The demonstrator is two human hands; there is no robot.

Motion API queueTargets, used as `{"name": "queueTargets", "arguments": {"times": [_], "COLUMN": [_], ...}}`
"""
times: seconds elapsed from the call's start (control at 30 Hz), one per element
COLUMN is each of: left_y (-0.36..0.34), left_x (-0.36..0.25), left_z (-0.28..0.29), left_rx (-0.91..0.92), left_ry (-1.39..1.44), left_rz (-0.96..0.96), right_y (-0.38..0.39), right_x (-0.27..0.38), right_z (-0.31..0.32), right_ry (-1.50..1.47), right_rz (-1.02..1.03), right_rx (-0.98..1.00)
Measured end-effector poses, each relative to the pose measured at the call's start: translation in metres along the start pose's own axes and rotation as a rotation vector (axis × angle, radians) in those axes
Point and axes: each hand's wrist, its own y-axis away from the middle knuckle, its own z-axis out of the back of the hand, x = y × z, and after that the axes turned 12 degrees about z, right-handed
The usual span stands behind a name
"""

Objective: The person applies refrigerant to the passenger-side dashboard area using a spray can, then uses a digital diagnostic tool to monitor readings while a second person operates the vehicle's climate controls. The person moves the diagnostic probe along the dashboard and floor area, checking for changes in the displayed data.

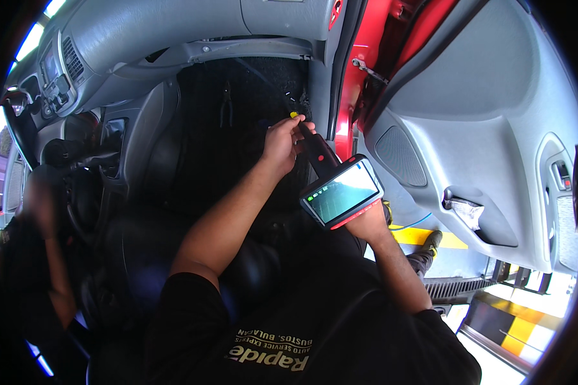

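Note:
A handheld inspection camera with a lit screen point(343, 192), its casing black and red, is over my lap in front of the passenger seat. My right hand point(367, 222) grips it from beneath, fingers mostly hidden by the screen. At its far, narrow end, my left hand point(282, 144) has its fingers closed around the dark neck. A small yellow piece point(294, 115) shows just past those fingertips; what it belongs to is hard to make out. A pair of pliers point(226, 106) lies on the dark footwell floor, ahead and left of my left hand.
The grey dashboard point(173, 25) spans the far side. At right, the car door point(456, 147) stands open, with crumpled paper point(467, 212) in its pocket. Another person point(42, 256) sits at left beyond the gear lever point(103, 156). A shoe point(433, 242) shows outside on the floor.

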Motion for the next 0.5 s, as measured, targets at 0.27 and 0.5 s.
{"name": "queueTargets", "arguments": {"times": [0.27, 0.5], "left_y": [0.0, 0.0007], "left_x": [0.0001, 0.0], "left_z": [-0.0007, -0.0001], "left_rx": [-0.005, 0.003], "left_ry": [-0.013, -0.031], "left_rz": [-0.003, 0.004], "right_y": [0.0015, 0.0023], "right_x": [0.0, 0.0013], "right_z": [-0.0003, 0.0003], "right_ry": [0.039, 0.061], "right_rz": [0.005, -0.008], "right_rx": [0.035, 0.051]}}
